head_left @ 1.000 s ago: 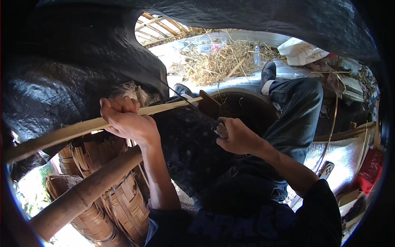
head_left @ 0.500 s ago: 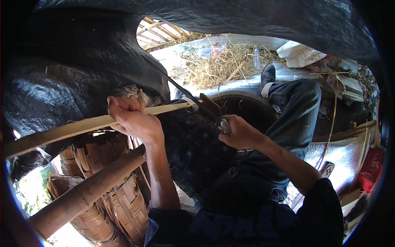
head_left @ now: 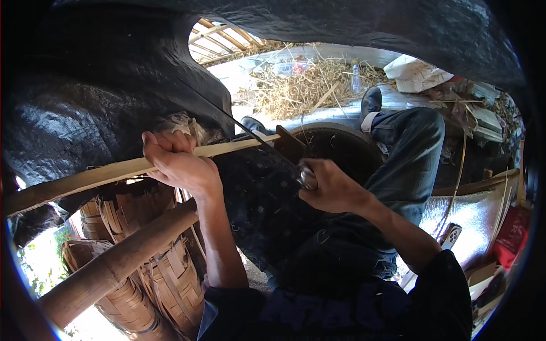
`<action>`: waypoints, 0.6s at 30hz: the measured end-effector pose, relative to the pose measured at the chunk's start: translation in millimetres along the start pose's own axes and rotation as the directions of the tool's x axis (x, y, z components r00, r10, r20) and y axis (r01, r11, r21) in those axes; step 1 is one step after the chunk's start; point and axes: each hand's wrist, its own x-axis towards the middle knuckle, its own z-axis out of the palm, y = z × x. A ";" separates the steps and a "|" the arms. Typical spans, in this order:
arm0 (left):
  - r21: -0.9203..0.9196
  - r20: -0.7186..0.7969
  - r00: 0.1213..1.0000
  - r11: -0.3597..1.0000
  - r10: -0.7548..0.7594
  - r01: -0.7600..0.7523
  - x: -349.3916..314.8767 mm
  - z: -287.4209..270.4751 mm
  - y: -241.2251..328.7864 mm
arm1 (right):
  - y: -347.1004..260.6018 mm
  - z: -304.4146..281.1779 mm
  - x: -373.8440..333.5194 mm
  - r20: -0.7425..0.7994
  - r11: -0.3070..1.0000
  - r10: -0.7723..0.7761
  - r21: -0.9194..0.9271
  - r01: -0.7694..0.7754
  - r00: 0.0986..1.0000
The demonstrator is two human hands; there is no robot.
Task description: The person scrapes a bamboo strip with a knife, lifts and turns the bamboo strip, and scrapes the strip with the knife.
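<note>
My left hand (head_left: 182,162) is closed around a long pale bamboo strip (head_left: 91,181), which runs from the far left edge to the middle of the view. In my right hand (head_left: 333,184) is the grip of a knife (head_left: 278,156). Its long, narrow dark blade slants up and to the left, crossing the strip close to its right end. A flat brown piece (head_left: 290,144) stands just beyond that end; its kind is unclear. Dark cloth (head_left: 267,204) covers my lap beneath the blade.
A thick bamboo pole (head_left: 122,258) crosses the lower left, beside bundled woven bamboo (head_left: 165,290). Black plastic sheeting (head_left: 102,102) hangs at left and above. Ahead are a round black rim (head_left: 335,136), straw (head_left: 296,94) and a clear bottle (head_left: 355,77). A red bag (head_left: 512,236) lies right.
My left hand has shifted slightly left with the bamboo strip. My right hand has come a little left and nearer, and the knife blade now reaches farther left.
</note>
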 end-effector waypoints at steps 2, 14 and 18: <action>0.009 0.014 1.000 1.000 0.019 -0.019 0.6 0.9 2.2 | -23.3 -7.9 6.6 0.012 1.000 -0.025 -0.013 0.025 1.000; -0.070 0.064 0.998 0.997 -0.004 0.008 -1.6 -3.2 -3.0 | 48.0 6.4 3.6 -0.041 0.999 -0.045 -0.028 0.044 0.998; -0.077 0.136 0.991 0.997 -0.009 0.020 -0.8 -5.9 0.6 | 6.0 -7.4 5.0 0.206 0.923 0.244 0.251 -0.292 0.948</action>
